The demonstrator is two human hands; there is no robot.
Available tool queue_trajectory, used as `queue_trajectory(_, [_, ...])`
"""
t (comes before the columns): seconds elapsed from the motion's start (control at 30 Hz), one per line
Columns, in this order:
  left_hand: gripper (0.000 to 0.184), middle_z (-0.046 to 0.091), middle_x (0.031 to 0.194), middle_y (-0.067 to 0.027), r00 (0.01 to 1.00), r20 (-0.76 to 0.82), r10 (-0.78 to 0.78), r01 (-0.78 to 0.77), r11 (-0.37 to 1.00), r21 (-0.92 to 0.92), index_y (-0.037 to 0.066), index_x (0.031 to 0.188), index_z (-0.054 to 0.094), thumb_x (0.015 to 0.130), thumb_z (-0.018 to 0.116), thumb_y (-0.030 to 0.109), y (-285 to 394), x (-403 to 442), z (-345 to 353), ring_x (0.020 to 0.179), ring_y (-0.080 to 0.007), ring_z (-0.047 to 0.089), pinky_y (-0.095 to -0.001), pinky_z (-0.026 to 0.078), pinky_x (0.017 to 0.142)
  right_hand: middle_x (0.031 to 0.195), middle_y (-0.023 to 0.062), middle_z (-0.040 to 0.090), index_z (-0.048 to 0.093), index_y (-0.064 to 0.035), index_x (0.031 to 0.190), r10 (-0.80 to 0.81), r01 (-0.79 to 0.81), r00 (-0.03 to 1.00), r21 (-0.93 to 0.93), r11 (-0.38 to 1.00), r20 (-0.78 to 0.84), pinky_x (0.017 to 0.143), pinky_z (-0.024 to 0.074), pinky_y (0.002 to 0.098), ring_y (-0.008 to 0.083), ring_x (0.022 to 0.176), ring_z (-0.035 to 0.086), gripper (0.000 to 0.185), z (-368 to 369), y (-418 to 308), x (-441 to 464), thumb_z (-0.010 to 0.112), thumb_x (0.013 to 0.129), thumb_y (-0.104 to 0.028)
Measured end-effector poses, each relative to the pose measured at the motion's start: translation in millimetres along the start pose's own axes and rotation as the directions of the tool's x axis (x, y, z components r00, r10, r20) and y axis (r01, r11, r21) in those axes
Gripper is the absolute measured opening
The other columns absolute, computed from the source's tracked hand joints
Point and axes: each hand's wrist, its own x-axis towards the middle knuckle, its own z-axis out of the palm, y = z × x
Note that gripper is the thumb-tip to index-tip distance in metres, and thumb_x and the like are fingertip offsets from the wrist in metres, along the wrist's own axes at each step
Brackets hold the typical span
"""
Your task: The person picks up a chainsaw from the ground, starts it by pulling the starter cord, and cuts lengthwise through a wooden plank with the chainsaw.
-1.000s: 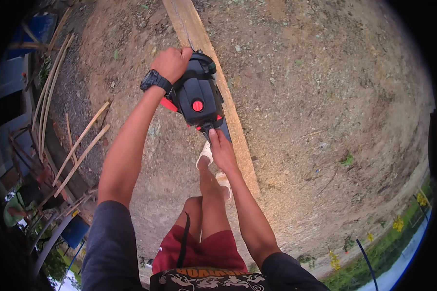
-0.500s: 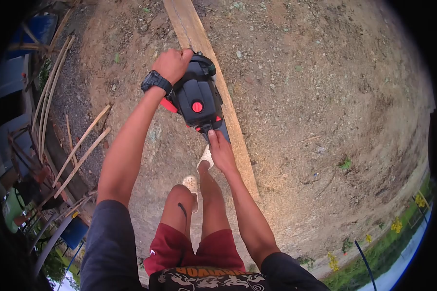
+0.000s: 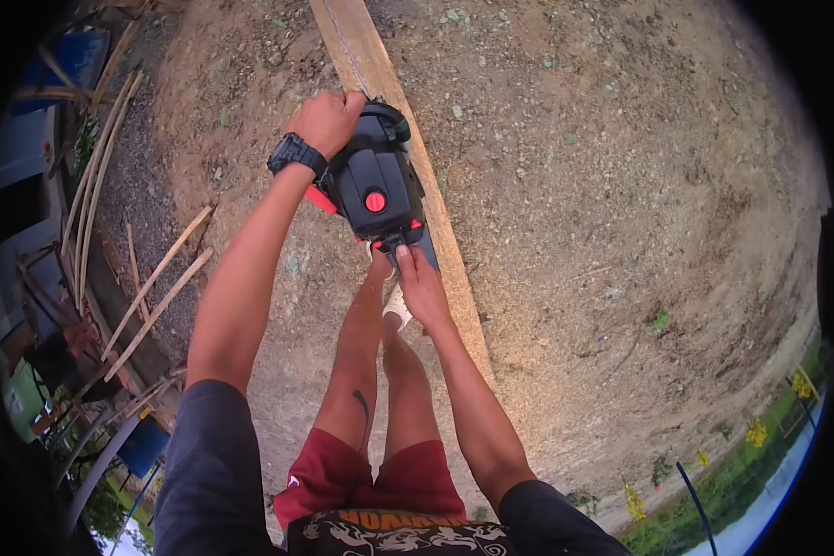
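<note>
A black chainsaw with red parts [image 3: 372,176] is held between my two hands over a long wooden plank [image 3: 454,250]. My left hand [image 3: 329,122], with a black watch at the wrist, is closed around the front handle. At the rear handle, my right hand [image 3: 420,283] is wrapped with its thumb on top. The saw's body covers part of the plank. Ahead of the body, a thin dark line [image 3: 347,46] runs along the plank toward the top of the view; whether it is the bar, the chain or a cut I cannot tell.
Gravelly dirt ground [image 3: 602,204] surrounds the plank, with pale sawdust near its close end. Several thin wood strips [image 3: 162,278] lie on the left, beside a clutter of boards and a blue container [image 3: 144,445]. My feet in light clogs [image 3: 398,306] stand just left of the plank.
My left leg has stepped forward, so that its foot is now mostly under the saw's rear. Both hands keep their hold, and the chainsaw has barely shifted.
</note>
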Motion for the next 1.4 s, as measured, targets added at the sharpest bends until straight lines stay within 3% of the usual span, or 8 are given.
queue_trajectory(0.1, [0.054, 0.069, 0.096, -0.0322, 0.999, -0.018, 0.035, -0.035, 0.999, 0.021, 0.0, 0.095, 0.075, 0.096, 0.044, 0.045, -6, 10, 1, 0.097, -0.052, 0.066, -0.0543, 0.052, 0.092, 0.113, 0.03, 0.068, 0.058, -0.0074, 0.131, 0.059, -0.06, 0.998, 0.016, 0.998, 0.029, 0.094, 0.0467, 0.0551, 0.0528, 0.112, 0.06, 0.055, 4, -4, 8, 0.039, 0.107, -0.053])
queue_trajectory(0.17, [0.056, 0.068, 0.093, -0.0325, 0.998, -0.05, 0.031, -0.031, 0.999, -0.011, -0.002, 0.09, 0.073, 0.096, 0.044, 0.045, -7, 13, 1, 0.093, -0.0529, 0.065, -0.0551, 0.052, 0.088, 0.078, 0.0159, 0.064, 0.06, -0.0012, 0.128, -0.025, 0.025, 0.999, -0.005, 1.0, -0.031, 0.072, 0.0473, 0.0418, 0.0292, 0.073, 0.063, 0.06, 8, -4, 14, 0.038, 0.108, -0.054])
queue_trajectory(0.27, [0.058, 0.066, 0.089, -0.0328, 0.995, -0.081, 0.054, -0.056, 0.998, -0.018, -0.004, 0.086, 0.07, 0.096, 0.043, 0.046, -6, 20, -9, 0.089, -0.0536, 0.064, -0.0557, 0.051, 0.084, 0.076, 0.0144, 0.061, 0.06, -0.001, 0.127, -0.074, 0.072, 0.995, -0.026, 0.997, -0.07, 0.069, 0.0463, 0.0404, 0.026, 0.071, 0.06, 0.06, 11, -6, 21, 0.039, 0.108, -0.053])
queue_trajectory(0.7, [0.056, 0.069, 0.095, -0.0315, 0.995, -0.008, 0.097, -0.097, 0.995, 0.01, 0.0, 0.093, 0.075, 0.096, 0.043, 0.046, -12, 39, -22, 0.095, -0.0512, 0.066, -0.054, 0.053, 0.091, 0.095, 0.0229, 0.069, 0.058, -0.0003, 0.132, -0.04, 0.041, 0.998, 0.034, 0.999, -0.037, 0.082, 0.0492, 0.0429, 0.0356, 0.089, 0.068, 0.059, 12, -33, 26, 0.04, 0.108, -0.051])
queue_trajectory(0.87, [0.055, 0.07, 0.094, -0.0298, 0.999, -0.046, 0.021, -0.02, 1.0, 0.021, 0.001, 0.092, 0.075, 0.096, 0.043, 0.045, -14, 64, -30, 0.096, -0.0514, 0.066, -0.0541, 0.053, 0.091, 0.101, 0.0278, 0.071, 0.057, -0.0084, 0.132, -0.034, 0.034, 0.999, -0.015, 0.999, -0.005, 0.088, 0.0474, 0.0565, 0.0533, 0.103, 0.063, 0.057, 11, -55, 42, 0.037, 0.107, -0.055])
queue_trajectory(0.97, [0.056, 0.068, 0.093, -0.0317, 0.995, -0.079, 0.056, -0.055, 0.998, 0.008, -0.002, 0.09, 0.073, 0.097, 0.043, 0.045, -20, 71, -27, 0.094, -0.0528, 0.065, -0.0554, 0.052, 0.088, 0.107, 0.0258, 0.069, 0.059, 0.0001, 0.128, -0.017, 0.017, 1.0, -0.014, 1.0, -0.008, 0.09, 0.0483, 0.0458, 0.0428, 0.101, 0.067, 0.058, 11, -63, 47, 0.04, 0.108, -0.051])
queue_trajectory(1.07, [0.056, 0.065, 0.092, -0.0338, 0.994, -0.084, 0.069, -0.068, 0.998, 0.006, -0.004, 0.089, 0.071, 0.098, 0.043, 0.044, -18, 73, -31, 0.092, -0.054, 0.063, -0.0569, 0.051, 0.086, 0.1, 0.0276, 0.071, 0.058, -0.0078, 0.129, -0.05, 0.05, 0.998, -0.002, 0.999, -0.029, 0.088, 0.0471, 0.0563, 0.0527, 0.103, 0.063, 0.057, 15, -60, 51, 0.037, 0.107, -0.056])
queue_trajectory(1.4, [0.056, 0.066, 0.092, -0.0329, 0.99, -0.081, 0.12, -0.12, 0.993, 0.0, -0.004, 0.089, 0.07, 0.099, 0.041, 0.043, -25, 106, -40, 0.088, -0.0545, 0.062, -0.0564, 0.051, 0.085, 0.099, 0.028, 0.07, 0.059, -0.0085, 0.129, -0.029, 0.028, 0.999, -0.012, 1.0, -0.039, 0.088, 0.0472, 0.0561, 0.0526, 0.103, 0.063, 0.055, 15, -86, 68, 0.038, 0.107, -0.055])
